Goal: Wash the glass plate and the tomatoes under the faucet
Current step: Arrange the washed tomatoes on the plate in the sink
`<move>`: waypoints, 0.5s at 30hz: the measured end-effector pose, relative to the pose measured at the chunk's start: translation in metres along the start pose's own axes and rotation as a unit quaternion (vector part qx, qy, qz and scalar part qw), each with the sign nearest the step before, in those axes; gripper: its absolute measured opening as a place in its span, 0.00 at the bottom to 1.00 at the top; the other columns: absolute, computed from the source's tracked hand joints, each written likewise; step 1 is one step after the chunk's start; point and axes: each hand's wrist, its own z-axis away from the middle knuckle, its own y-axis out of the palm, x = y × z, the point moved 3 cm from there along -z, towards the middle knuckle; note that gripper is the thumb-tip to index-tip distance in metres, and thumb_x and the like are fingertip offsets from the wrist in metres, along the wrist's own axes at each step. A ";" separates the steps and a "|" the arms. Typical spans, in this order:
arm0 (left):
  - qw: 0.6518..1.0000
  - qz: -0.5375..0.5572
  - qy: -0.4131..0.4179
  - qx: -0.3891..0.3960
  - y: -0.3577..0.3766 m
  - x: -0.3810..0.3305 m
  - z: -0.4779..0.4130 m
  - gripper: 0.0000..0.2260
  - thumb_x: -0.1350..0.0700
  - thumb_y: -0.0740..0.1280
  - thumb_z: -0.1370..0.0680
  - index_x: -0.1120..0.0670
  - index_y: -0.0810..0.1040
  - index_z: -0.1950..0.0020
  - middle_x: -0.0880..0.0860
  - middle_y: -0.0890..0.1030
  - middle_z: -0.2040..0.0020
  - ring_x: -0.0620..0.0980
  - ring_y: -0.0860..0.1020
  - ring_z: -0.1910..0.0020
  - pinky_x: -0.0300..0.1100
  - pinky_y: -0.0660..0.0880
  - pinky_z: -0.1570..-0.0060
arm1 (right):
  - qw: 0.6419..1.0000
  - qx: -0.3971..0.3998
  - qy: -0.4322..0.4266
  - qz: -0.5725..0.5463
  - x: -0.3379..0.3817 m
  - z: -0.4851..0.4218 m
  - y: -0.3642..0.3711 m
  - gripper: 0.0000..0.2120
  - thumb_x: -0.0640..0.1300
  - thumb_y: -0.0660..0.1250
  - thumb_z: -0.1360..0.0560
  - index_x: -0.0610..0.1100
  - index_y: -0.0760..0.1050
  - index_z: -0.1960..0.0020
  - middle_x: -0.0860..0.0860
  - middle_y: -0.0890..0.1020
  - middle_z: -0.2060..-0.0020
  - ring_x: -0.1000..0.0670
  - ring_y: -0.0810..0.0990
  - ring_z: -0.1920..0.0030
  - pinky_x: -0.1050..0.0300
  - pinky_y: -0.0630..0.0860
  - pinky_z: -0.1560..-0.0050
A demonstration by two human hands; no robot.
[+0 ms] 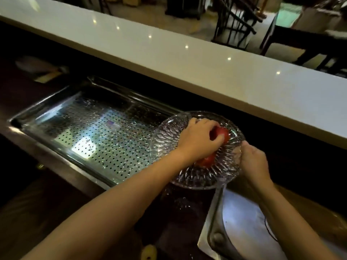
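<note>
Because the cut-glass plate [197,177] is slippery and has to carry two fruits, the right hand [252,162] takes it by the rim on its own side. Its fingers are curled over the edge, so the plate is held level in the air and does not rest on anything. Exactly how far the fingers reach under the glass I cannot tell, since the pattern of the plate blurs them.

The left hand [197,139] comes across from the other side and lies over the middle of the plate. Its fingers and thumb are bent around a red tomato [222,133], which sits just beyond the knuckles, toward the far rim. I judge this grip is for rubbing the tomato or turning it, while the plate below would catch it if it slips. The second tomato [206,161] lies in the plate under the left wrist, between the two hands, and no finger touches it.

To the left of the left hand is a perforated steel tray [105,139], wet and shining, and the plate's edge overlaps it. Below the right forearm I see a steel sink basin [238,218]. Beyond both hands runs a long white counter [187,62].

No faucet and no stream of water is visible here, so the rinsing seems not yet properly begun, or its place is hidden.
</note>
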 end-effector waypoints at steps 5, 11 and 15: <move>0.998 -0.028 -0.060 -0.004 -0.051 0.075 0.010 0.17 0.43 0.62 0.26 0.45 0.73 0.39 0.45 0.77 0.42 0.50 0.68 0.39 0.48 0.71 0.48 | 0.999 0.029 -0.003 -0.041 0.028 0.011 0.096 0.21 0.48 0.52 0.20 0.44 0.73 0.68 0.39 0.79 0.65 0.38 0.78 0.59 0.43 0.74 0.51; 0.992 -0.035 -0.116 -0.019 -0.083 0.142 0.025 0.15 0.46 0.64 0.26 0.45 0.74 0.41 0.45 0.77 0.45 0.48 0.69 0.41 0.48 0.66 0.46 | 0.994 0.073 0.016 -0.074 0.045 0.023 0.182 0.21 0.49 0.51 0.20 0.46 0.69 0.70 0.47 0.74 0.70 0.45 0.73 0.66 0.48 0.69 0.61; 0.986 -0.024 -0.167 0.010 -0.084 0.176 0.031 0.14 0.47 0.64 0.26 0.44 0.73 0.40 0.49 0.75 0.43 0.49 0.72 0.44 0.51 0.70 0.40 | 0.994 0.091 0.016 -0.059 0.047 0.030 0.219 0.23 0.47 0.49 0.19 0.44 0.66 0.71 0.48 0.72 0.73 0.46 0.71 0.67 0.49 0.68 0.62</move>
